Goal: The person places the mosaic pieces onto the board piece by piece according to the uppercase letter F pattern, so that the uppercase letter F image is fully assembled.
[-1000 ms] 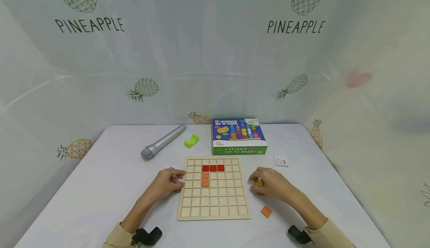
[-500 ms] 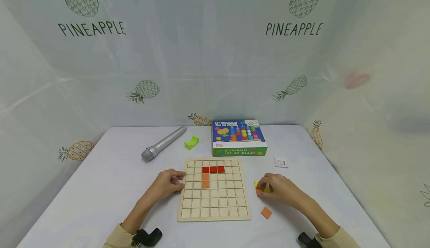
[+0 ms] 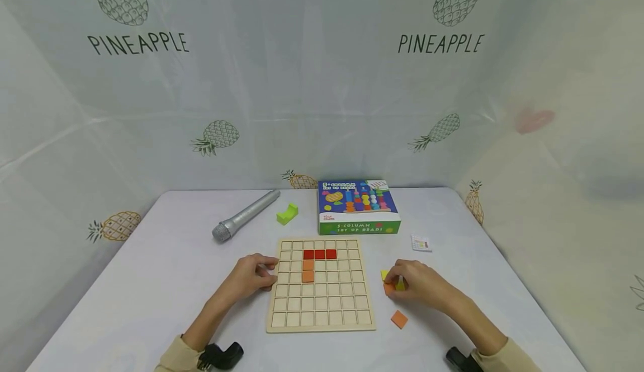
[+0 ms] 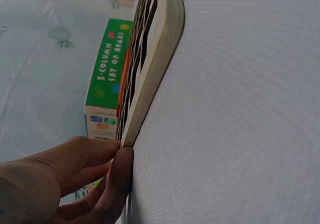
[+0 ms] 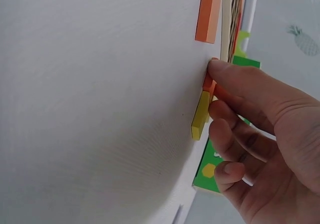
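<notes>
In the head view, my left hand [image 3: 247, 274] touches the left edge of a wooden grid board [image 3: 307, 319], its thumb and fingertips against the rim. Three red tiles [image 3: 319, 254] lie in a row on the board, with two orange tiles [image 3: 308, 270] below the leftmost one. My right hand [image 3: 420, 283], right of the board, pinches an orange square tile [image 5: 208, 79] between thumb and index finger, low over the table. Right beside that tile is a yellow tile [image 5: 201, 115], partly covered by my fingers in the head view. Nearer me lies a loose orange tile [image 3: 399, 319].
Behind the board stands a bead-set box [image 3: 358, 207]. A silver microphone [image 3: 246, 215] and a green block [image 3: 287, 214] lie at the back left. A small printed card [image 3: 420, 243] is at the right. A pineapple-print sheet [image 3: 322, 81] hangs behind the table.
My right hand has moved slightly right and towards me, away from the board's edge, and now has its fingertips on the orange tile. My left hand stays at the board.
</notes>
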Demonstrator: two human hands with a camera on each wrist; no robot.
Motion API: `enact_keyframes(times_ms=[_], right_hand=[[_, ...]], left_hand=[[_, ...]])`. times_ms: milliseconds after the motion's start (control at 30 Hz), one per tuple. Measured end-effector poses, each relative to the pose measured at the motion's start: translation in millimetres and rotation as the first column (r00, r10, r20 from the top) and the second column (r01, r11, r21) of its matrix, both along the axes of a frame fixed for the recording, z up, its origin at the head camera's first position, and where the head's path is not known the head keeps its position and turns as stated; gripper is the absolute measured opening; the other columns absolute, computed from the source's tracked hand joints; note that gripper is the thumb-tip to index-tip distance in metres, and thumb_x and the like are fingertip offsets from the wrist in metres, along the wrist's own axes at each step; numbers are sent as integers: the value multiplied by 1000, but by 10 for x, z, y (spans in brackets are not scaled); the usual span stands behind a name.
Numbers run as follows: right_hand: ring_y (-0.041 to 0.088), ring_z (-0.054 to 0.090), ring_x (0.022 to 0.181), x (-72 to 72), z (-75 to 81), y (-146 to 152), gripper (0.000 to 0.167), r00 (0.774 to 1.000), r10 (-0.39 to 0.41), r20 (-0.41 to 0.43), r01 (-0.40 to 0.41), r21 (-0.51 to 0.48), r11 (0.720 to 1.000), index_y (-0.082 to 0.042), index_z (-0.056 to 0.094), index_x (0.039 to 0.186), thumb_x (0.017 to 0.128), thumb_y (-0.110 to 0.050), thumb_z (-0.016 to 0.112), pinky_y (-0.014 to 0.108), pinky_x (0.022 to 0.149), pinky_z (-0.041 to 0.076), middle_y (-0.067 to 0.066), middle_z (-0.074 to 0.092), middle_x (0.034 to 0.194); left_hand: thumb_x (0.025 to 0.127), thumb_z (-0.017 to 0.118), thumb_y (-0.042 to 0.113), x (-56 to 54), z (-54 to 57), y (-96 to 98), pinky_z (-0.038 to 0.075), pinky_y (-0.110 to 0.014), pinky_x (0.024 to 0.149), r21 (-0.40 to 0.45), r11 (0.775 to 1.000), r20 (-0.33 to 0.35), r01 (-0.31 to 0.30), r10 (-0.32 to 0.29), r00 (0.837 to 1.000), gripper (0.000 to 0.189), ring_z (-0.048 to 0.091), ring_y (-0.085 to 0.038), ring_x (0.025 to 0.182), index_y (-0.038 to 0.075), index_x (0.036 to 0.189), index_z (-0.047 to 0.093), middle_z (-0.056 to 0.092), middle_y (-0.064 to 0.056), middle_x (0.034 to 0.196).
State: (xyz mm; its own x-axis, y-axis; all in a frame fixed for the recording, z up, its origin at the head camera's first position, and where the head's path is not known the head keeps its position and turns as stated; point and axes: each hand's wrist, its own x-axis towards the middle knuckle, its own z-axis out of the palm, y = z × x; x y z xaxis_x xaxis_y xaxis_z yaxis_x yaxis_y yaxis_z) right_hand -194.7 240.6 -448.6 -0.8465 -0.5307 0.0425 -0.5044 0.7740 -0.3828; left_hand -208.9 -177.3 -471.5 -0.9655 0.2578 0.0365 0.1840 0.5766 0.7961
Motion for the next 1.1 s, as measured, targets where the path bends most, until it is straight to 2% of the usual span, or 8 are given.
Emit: enact_keyframes(times_ms=[733,1100], right_hand=[[1,48,66,-3,-14,-17,12,999,1,-40,-2,-27,1000,-24,71,89,80,-25,79,14,56,42,-12,58,81],[3,50,66,-50,34,-130,13,997,41,-58,-44,-54,998,-20,70,92,82,-23,78,14,56,43,-12,65,85]], left_hand=[[79,76,0,9,-22,-1,56,-20,56,20,1000,9,0,0,1000,41,64,-14,73,-7,119,66,64,-11,99],[79,76,-1,-3,-18,4,56,-20,56,20,1000,3,-5,4,1000,41,63,-13,73,-7,118,67,64,-11,99]])
